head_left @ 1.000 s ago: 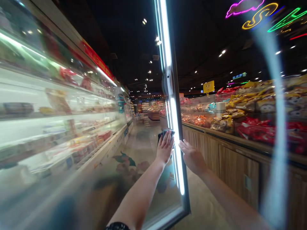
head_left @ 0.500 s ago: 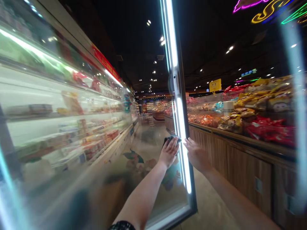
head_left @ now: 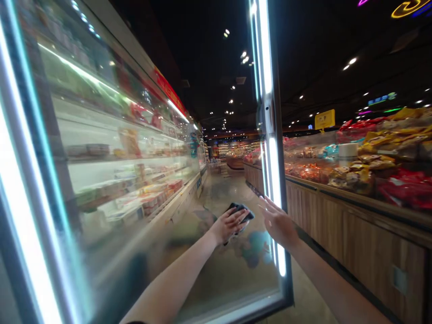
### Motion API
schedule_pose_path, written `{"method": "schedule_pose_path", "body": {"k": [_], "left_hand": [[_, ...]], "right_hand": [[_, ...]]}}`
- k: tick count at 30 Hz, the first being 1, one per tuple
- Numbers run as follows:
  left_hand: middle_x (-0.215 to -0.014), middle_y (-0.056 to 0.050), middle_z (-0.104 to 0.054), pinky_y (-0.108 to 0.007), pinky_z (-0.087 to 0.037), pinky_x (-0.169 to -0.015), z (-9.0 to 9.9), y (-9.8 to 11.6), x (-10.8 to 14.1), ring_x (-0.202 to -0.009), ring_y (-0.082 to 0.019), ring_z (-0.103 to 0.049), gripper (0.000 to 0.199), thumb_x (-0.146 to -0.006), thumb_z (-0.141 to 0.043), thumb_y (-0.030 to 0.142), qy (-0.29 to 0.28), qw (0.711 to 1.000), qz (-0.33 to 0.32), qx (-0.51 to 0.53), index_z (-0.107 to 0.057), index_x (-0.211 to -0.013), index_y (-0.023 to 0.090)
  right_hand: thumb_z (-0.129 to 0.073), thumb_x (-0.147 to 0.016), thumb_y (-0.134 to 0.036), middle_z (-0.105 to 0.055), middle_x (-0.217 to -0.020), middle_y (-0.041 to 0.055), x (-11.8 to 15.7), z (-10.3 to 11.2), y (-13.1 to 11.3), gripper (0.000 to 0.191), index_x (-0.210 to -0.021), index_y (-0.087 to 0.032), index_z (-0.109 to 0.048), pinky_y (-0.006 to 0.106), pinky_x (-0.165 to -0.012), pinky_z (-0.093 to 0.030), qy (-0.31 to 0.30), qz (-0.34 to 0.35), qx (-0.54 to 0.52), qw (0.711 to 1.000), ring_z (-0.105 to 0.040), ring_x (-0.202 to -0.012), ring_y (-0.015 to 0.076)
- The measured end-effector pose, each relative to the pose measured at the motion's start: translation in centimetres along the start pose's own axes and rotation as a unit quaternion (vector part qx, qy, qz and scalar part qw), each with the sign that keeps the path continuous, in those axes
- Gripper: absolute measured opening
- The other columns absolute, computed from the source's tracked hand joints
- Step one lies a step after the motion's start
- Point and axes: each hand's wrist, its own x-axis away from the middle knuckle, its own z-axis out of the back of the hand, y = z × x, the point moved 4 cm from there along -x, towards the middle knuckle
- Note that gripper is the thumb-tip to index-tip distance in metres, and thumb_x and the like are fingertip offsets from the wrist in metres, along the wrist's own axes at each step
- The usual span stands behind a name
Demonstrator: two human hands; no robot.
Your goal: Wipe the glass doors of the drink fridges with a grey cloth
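Observation:
My left hand [head_left: 232, 225] lies over a dark folded cloth [head_left: 243, 210], pressing it against the glass door [head_left: 216, 279] with the fingers stretched across it. The pane is see-through and stands swung out in front of me. To the right, my right hand [head_left: 277, 225] is at the lit frame [head_left: 275, 166] of the door, fingers extended and holding nothing. Its fingertips reach over the light strip; whether they touch it I cannot tell. A floral pattern in blue and green [head_left: 254, 247] shows low on or through the glass.
Refrigerated shelves [head_left: 97, 153] with packaged goods run along the left, seen blurred through glass. A wooden counter [head_left: 351, 225] heaped with bagged snacks [head_left: 388, 144] lines the right. Another bright door edge [head_left: 37, 180] stands close on the left. An aisle [head_left: 224, 184] stretches ahead.
My left hand has moved the cloth leftward across the pane, away from the lit frame. My right hand stays by the frame. The view has turned slightly left.

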Motion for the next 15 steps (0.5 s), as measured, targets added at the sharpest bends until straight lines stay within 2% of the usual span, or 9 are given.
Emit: {"method": "schedule_pose_path", "body": {"k": [1,2,3,6,8,9,11,13,15], "left_hand": [[-0.165,-0.005,-0.038,-0.042,-0.026,-0.129,0.3,-0.3,0.4,-0.154,-0.020,-0.034,0.058,-0.095,-0.060,0.028,-0.009,1.000,-0.019,0.006,-0.047,-0.152,0.027],[-0.166,-0.005,-0.037,-0.043,-0.026,-0.128,0.9,-1.1,0.9,-0.154,-0.021,-0.034,0.060,-0.095,-0.062,0.030,-0.015,1.000,-0.009,0.006,-0.046,-0.152,0.028],[-0.167,-0.007,-0.034,-0.045,-0.026,-0.128,1.7,-2.2,1.3,-0.154,-0.023,-0.033,0.065,-0.093,-0.065,0.032,-0.017,1.000,0.026,0.001,-0.044,-0.154,0.027],[-0.170,-0.012,-0.025,-0.052,-0.025,-0.128,4.2,-5.4,3.6,-0.156,-0.032,-0.028,0.087,-0.083,-0.078,0.033,0.005,0.981,0.193,-0.036,-0.036,-0.159,0.027],[-0.170,-0.014,-0.025,-0.054,-0.024,-0.128,4.9,-5.3,5.7,-0.156,-0.034,-0.026,0.090,-0.081,-0.080,0.031,0.023,0.967,0.248,-0.055,-0.037,-0.159,0.026],[-0.169,-0.013,-0.027,-0.053,-0.023,-0.128,4.8,-4.5,6.7,-0.156,-0.032,-0.026,0.086,-0.082,-0.078,0.031,0.024,0.972,0.228,-0.054,-0.038,-0.158,0.025],[-0.167,-0.010,-0.033,-0.048,-0.022,-0.129,4.1,-2.4,8.3,-0.156,-0.026,-0.027,0.075,-0.088,-0.071,0.033,0.012,0.991,0.125,-0.037,-0.041,-0.156,0.026],[-0.166,-0.006,-0.037,-0.043,-0.022,-0.129,3.8,-1.3,9.6,-0.155,-0.021,-0.030,0.067,-0.093,-0.066,0.035,-0.007,0.999,0.037,-0.016,-0.042,-0.155,0.028],[-0.167,-0.006,-0.035,-0.043,-0.023,-0.129,4.6,-2.2,10.7,-0.155,-0.021,-0.031,0.070,-0.092,-0.066,0.036,-0.021,0.998,0.049,-0.014,-0.040,-0.157,0.030]], "right_hand": [[-0.044,-0.086,0.001,-0.056,-0.152,0.0113,-0.4,-0.1,-0.6,0.054,-0.129,-0.017,-0.071,0.046,-0.115,-0.049,0.001,0.016,-0.007,1.000,-0.045,-0.147,0.0265],[-0.044,-0.087,0.001,-0.055,-0.152,0.0114,-0.7,-0.2,-1.1,0.054,-0.130,-0.018,-0.071,0.046,-0.115,-0.049,0.004,0.027,-0.013,1.000,-0.044,-0.147,0.0267],[-0.044,-0.087,0.001,-0.055,-0.153,0.0109,-1.1,-0.2,-1.5,0.054,-0.130,-0.019,-0.070,0.047,-0.115,-0.049,0.008,0.032,-0.019,0.999,-0.043,-0.148,0.0267],[-0.043,-0.087,0.002,-0.052,-0.155,0.0079,-2.1,-0.4,-2.3,0.059,-0.135,-0.023,-0.067,0.050,-0.117,-0.047,0.023,0.031,-0.039,0.998,-0.039,-0.151,0.0256],[-0.043,-0.087,0.002,-0.050,-0.157,0.0070,-2.5,-0.8,-3.0,0.062,-0.139,-0.025,-0.065,0.051,-0.118,-0.045,0.031,0.024,-0.052,0.998,-0.036,-0.152,0.0255],[-0.043,-0.087,0.002,-0.049,-0.158,0.0070,-2.5,-1.1,-3.4,0.063,-0.140,-0.025,-0.064,0.051,-0.119,-0.045,0.030,0.022,-0.059,0.998,-0.035,-0.153,0.0257],[-0.043,-0.088,0.001,-0.049,-0.158,0.0071,-2.4,-2.0,-4.6,0.063,-0.141,-0.026,-0.063,0.051,-0.118,-0.046,0.020,0.023,-0.071,0.997,-0.035,-0.153,0.0262],[-0.043,-0.090,-0.001,-0.049,-0.158,0.0079,-2.3,-2.8,-5.8,0.061,-0.141,-0.026,-0.063,0.052,-0.116,-0.047,0.001,0.032,-0.079,0.996,-0.036,-0.152,0.0269],[-0.043,-0.091,-0.002,-0.049,-0.158,0.0093,-2.3,-3.3,-6.8,0.057,-0.139,-0.025,-0.065,0.053,-0.116,-0.046,-0.014,0.038,-0.084,0.996,-0.037,-0.151,0.0277]]}}
